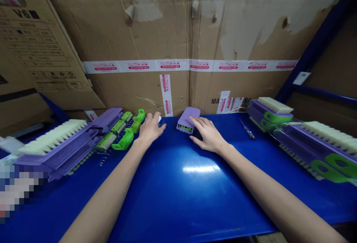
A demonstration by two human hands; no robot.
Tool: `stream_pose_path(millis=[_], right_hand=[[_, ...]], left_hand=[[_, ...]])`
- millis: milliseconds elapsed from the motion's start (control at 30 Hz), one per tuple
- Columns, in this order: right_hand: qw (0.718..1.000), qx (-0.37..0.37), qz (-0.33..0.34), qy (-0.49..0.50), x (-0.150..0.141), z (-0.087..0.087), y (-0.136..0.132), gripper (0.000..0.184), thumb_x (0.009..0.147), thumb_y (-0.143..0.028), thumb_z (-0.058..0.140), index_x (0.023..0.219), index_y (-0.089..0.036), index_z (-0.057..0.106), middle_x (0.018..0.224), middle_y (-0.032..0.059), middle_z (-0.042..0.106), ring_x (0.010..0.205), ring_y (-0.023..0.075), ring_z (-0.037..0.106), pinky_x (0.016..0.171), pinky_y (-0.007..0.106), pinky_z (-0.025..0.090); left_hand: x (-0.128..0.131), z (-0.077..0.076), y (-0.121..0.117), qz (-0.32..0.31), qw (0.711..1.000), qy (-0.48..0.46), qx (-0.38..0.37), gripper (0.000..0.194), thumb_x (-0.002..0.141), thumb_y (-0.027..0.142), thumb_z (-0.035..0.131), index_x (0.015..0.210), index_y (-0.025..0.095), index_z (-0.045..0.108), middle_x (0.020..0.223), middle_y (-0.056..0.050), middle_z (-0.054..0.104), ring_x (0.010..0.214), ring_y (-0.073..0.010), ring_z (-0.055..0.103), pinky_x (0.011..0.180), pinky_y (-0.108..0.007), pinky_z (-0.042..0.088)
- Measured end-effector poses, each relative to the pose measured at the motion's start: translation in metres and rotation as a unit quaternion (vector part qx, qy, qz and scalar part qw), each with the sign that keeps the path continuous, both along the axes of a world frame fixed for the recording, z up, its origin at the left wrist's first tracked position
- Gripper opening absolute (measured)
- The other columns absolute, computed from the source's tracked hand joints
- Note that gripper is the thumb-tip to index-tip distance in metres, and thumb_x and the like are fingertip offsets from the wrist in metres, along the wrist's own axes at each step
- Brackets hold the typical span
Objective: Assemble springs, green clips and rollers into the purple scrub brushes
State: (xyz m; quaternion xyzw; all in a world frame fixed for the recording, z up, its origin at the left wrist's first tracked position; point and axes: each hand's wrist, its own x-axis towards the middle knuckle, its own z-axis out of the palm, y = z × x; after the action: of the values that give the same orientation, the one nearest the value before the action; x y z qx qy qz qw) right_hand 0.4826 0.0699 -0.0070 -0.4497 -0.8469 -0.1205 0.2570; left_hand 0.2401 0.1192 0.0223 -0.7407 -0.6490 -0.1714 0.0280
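Observation:
My right hand (208,134) is at the right side of a small purple plastic housing (189,114) with a green insert and short bristles below. Its fingertips touch the housing's top and right edge, while the thumb is spread apart near the front corner. My left hand (150,128) hovers low over the table with fingers bent and thumb apart. A small white thing (160,119) shows beside its fingertips; whether they touch it, I cannot tell. Just left of that hand lie bright green plastic clips (124,141) and several green-and-grey blocks (106,142), with small metal springs (103,159) nearby.
Purple brush assemblies with pale bristles stand at left (58,150) and right (304,142). A screwdriver (247,129) lies right of my right hand on the blue table (178,202). Cardboard (145,31) walls the back; a blue frame post (306,46) rises at right.

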Motion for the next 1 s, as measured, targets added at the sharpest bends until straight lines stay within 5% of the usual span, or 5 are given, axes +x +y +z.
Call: stream_pose_path(millis=[300, 500, 633, 767, 1000], right_hand=[[0.999, 0.042, -0.002, -0.021, -0.003, 0.005, -0.004, 0.065, 0.084, -0.039, 0.054, 0.141, -0.014, 0.036, 0.131, 0.0161, 0.051, 0.119, 0.0312, 0.044, 0.096, 0.048, 0.039], [1.000, 0.024, -0.009, 0.018, 0.006, -0.001, 0.004, 0.074, 0.079, -0.034, 0.058, 0.144, -0.012, 0.028, 0.139, 0.0184, 0.044, 0.131, 0.0308, 0.036, 0.106, 0.052, 0.031], [0.999, 0.002, 0.005, 0.034, 0.010, -0.003, 0.006, 0.071, 0.079, -0.031, 0.056, 0.143, -0.014, 0.030, 0.133, 0.0182, 0.050, 0.124, 0.0316, 0.044, 0.102, 0.053, 0.036], [0.995, 0.002, 0.060, 0.080, 0.010, -0.001, 0.004, 0.072, 0.078, -0.026, 0.052, 0.144, -0.014, 0.027, 0.133, 0.0184, 0.049, 0.125, 0.0308, 0.043, 0.102, 0.053, 0.038], [0.991, -0.001, 0.076, 0.110, 0.009, 0.000, -0.003, 0.066, 0.077, -0.020, 0.047, 0.141, -0.011, 0.033, 0.132, 0.0179, 0.051, 0.124, 0.0272, 0.045, 0.103, 0.046, 0.041]], left_hand=[[0.016, 0.009, -0.017, -0.021, 0.987, -0.052, 0.151, 0.029, 0.088, 0.032, 0.044, 0.115, 0.023, 0.050, 0.109, -0.010, 0.057, 0.093, -0.0260, 0.062, 0.072, -0.033, 0.047], [0.041, 0.006, -0.029, -0.028, 0.962, -0.270, 0.014, 0.022, 0.076, 0.025, 0.057, 0.097, 0.020, 0.051, 0.076, -0.003, 0.065, 0.068, -0.0185, 0.064, 0.061, -0.027, 0.046], [0.051, -0.001, -0.032, -0.016, 0.889, -0.442, -0.119, 0.029, 0.075, 0.025, 0.059, 0.100, 0.017, 0.048, 0.046, 0.006, 0.052, 0.035, -0.0120, 0.049, 0.037, -0.020, 0.035], [0.058, -0.007, -0.032, -0.039, 0.842, -0.526, -0.111, 0.032, 0.071, 0.031, 0.068, 0.095, 0.016, 0.052, 0.042, 0.008, 0.047, 0.031, -0.0093, 0.045, 0.033, -0.017, 0.032], [0.063, -0.014, -0.030, -0.016, 0.847, -0.528, -0.065, 0.039, 0.063, 0.034, 0.075, 0.092, 0.016, 0.056, 0.054, 0.005, 0.054, 0.037, -0.0097, 0.049, 0.038, -0.020, 0.037]])
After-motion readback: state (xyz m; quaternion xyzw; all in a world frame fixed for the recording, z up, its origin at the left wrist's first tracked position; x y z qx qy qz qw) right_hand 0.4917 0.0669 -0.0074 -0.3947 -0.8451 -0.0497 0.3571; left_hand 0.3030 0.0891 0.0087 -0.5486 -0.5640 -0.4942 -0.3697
